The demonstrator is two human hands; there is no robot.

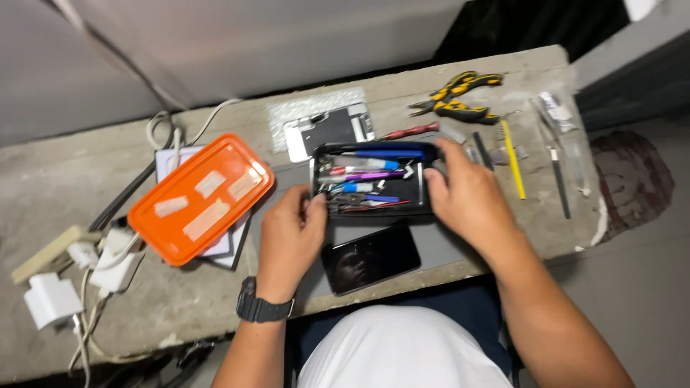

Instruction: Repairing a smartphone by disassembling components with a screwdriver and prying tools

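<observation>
A black tool tray (424, 208) lies on a concrete slab, filled with several screwdrivers and pens in blue, purple and red. My left hand (289, 233) grips the tray's left edge with thumb and fingers; a black watch sits on that wrist. My right hand (466, 194) clasps the tray's right end. A dark phone (370, 257) lies face up just in front of the tray, between my hands. An opened phone body (327, 131) rests behind the tray on a clear plastic sheet.
An orange plastic lid (201, 197) lies left on a notebook. White chargers and cables (86, 269) crowd the far left. Yellow-handled pliers (456, 97), a red screwdriver (411, 131), a yellow stick (512, 158) and tweezers (559, 183) lie right. The slab's near edge runs by my lap.
</observation>
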